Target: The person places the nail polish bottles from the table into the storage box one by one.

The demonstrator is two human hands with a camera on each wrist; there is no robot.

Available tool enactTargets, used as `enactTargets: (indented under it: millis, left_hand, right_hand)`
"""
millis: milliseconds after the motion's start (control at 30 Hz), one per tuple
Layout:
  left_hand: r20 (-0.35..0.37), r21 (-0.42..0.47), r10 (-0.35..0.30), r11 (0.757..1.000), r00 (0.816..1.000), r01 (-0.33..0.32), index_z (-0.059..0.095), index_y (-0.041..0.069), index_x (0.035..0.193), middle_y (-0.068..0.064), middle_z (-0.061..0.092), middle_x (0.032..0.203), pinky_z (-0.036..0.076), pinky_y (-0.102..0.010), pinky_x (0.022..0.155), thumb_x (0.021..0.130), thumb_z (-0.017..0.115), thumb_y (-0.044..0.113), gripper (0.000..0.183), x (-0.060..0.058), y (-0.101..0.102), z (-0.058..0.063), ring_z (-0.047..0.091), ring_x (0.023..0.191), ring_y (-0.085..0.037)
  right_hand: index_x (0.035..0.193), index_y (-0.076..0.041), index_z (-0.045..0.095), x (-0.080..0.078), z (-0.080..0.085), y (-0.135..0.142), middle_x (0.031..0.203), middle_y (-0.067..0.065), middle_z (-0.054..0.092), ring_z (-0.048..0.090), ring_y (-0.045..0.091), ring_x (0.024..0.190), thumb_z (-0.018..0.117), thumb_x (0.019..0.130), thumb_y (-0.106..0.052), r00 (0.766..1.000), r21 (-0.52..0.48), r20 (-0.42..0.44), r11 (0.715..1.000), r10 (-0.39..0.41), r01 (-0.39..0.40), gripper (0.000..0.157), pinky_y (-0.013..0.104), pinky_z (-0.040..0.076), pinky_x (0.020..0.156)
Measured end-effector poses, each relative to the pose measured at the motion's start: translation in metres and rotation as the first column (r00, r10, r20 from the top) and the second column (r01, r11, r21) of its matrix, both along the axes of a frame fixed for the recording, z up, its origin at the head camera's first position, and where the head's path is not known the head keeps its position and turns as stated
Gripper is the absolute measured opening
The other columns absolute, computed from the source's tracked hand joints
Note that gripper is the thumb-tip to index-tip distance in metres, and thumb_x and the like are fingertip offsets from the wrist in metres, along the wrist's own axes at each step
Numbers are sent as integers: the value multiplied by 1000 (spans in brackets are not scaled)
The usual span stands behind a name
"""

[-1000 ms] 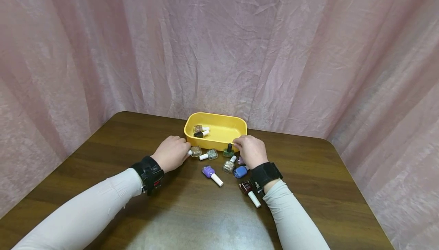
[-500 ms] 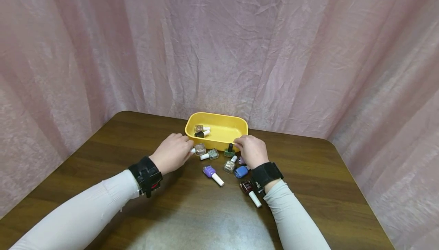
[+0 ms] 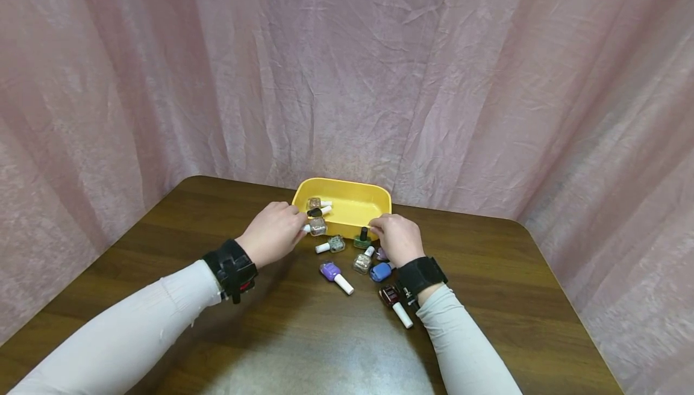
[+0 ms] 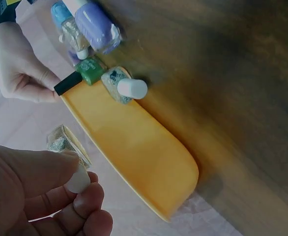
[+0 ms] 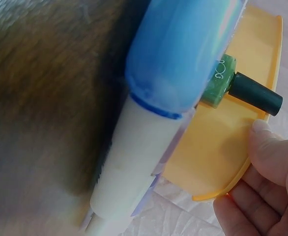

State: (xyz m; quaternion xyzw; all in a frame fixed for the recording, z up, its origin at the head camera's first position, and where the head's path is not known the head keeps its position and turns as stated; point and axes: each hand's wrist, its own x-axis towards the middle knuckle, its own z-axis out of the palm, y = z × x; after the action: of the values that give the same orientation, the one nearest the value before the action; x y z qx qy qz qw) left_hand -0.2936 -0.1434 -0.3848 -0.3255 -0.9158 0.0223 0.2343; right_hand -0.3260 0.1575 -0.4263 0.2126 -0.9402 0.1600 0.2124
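Glitter polish bottle (image 3: 318, 226) is held up by the near left rim of the yellow tray (image 3: 360, 207), its white cap (image 4: 78, 181) pinched between the thumb and fingers of our left hand (image 3: 275, 232). With our right hand (image 3: 400, 239) we grip the tray's right end, thumb and fingers closed on its edge, near the upright green bottle (image 3: 362, 238). Inside, we see a black bottle (image 3: 314, 212) lying.

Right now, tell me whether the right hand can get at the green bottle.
Likely yes: the right hand grips the yellow bin close beside the green bottle, with nothing visible between, though it probably must let go first.
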Motion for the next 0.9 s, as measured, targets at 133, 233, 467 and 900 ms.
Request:
enactTargets:
  millis: [133,233,467,900]
  left_hand:
    - [-1,6,11,1000,1000,-11,72,5,94,-9,70,86,57,-50,80,95,87,19,20,-5,1,3,67,81,-31]
    - [13,15,30,999,999,-30,73,4,97,-10,70,88,57,-50,81,97,86,19,20,-8,2,6,67,82,-32]
    - [49,32,70,997,996,-72,73,2,101,-11,72,91,58,-52,85,100,83,19,20,-18,5,11,68,85,-34]
    - [100,28,130,991,986,-133,71,5,93,-10,70,85,58,-51,80,102,78,19,19,-41,6,10,68,82,-33]
  right_hand:
    - [106,-15,87,0,1,0,100,2,81,77,24,92,83,100,-15,1000,6,6,1000,0,0,7,47,62,78]
    - [106,-15,87,0,1,0,100,2,81,77,24,91,83,99,-15,1000,10,7,1000,2,-2,8,47,62,78]
    - [105,-16,87,0,1,0,100,2,81,77,24,91,83,100,-15,1000,13,3,1000,3,-3,7,47,62,77]
    - [105,-16,87,-1,-1,0,99,2,81,77,25,91,82,100,-15,1000,9,-8,1000,1,-1,7,47,62,78]
